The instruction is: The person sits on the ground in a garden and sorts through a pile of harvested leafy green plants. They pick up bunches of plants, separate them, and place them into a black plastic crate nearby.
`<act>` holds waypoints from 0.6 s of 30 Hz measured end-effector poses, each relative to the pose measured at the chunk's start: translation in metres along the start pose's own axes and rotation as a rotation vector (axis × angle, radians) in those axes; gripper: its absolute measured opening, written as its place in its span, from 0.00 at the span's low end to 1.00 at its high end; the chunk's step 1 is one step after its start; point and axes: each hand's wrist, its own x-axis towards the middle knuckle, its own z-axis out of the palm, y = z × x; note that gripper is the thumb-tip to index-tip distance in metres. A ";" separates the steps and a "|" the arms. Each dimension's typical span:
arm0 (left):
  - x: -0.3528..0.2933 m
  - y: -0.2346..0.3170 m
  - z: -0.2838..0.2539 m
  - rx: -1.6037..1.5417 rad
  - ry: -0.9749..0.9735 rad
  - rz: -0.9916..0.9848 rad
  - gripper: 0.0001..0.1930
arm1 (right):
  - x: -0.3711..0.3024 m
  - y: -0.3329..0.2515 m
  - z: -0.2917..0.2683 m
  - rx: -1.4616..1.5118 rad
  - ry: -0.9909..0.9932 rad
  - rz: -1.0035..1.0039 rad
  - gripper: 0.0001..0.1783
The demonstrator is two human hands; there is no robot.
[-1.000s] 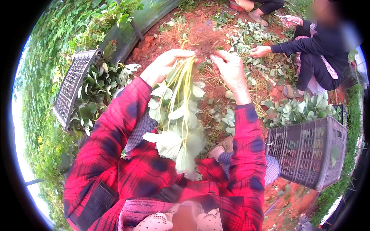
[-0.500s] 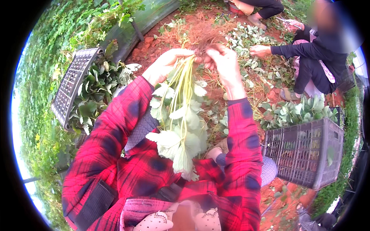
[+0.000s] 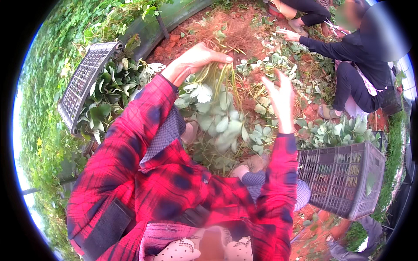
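My left hand (image 3: 196, 61) is closed round the upper stems of a bunch of strawberry plants (image 3: 220, 117). Their serrated green leaves hang down, blurred by motion, and the tangled brown roots (image 3: 230, 37) stick up beyond my fingers. Off to the right, my right hand (image 3: 282, 101) is raised with thumb and fingers apart, holding nothing that I can see. Below it, on the red soil, lie more loose plants (image 3: 261, 135).
A dark plastic crate (image 3: 89, 82) with leafy plants beside it leans at the left. Another crate (image 3: 339, 174) stands at the right by a heap of leaves (image 3: 344, 130). A co-worker in dark clothes (image 3: 344, 52) squats at the far right; another person's legs (image 3: 305, 11) show behind.
My right hand has let go of the roots and moved right and down, its fingers spreading. The bunch in my left hand has swung, leaves lifting away from my lap.
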 end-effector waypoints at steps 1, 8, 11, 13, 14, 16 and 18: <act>0.006 -0.006 0.003 0.046 0.003 0.013 0.10 | -0.001 -0.012 0.008 0.242 -0.033 0.006 0.33; -0.002 0.013 0.015 -0.038 0.066 -0.051 0.09 | -0.011 -0.021 0.020 0.859 -0.206 0.211 0.13; 0.026 -0.017 -0.028 0.437 0.315 0.257 0.17 | -0.013 0.011 -0.002 1.057 -0.304 0.343 0.18; 0.025 -0.019 -0.031 0.638 0.513 0.582 0.16 | -0.017 0.026 -0.015 1.133 -0.300 0.395 0.18; 0.021 -0.013 -0.031 0.851 0.569 0.635 0.15 | -0.019 0.026 -0.024 1.181 -0.309 0.411 0.17; 0.025 -0.014 -0.036 0.914 0.639 0.683 0.14 | -0.024 0.032 -0.034 1.242 -0.289 0.444 0.18; 0.025 -0.014 -0.034 0.819 0.614 0.644 0.13 | -0.027 0.040 -0.039 1.279 -0.256 0.452 0.19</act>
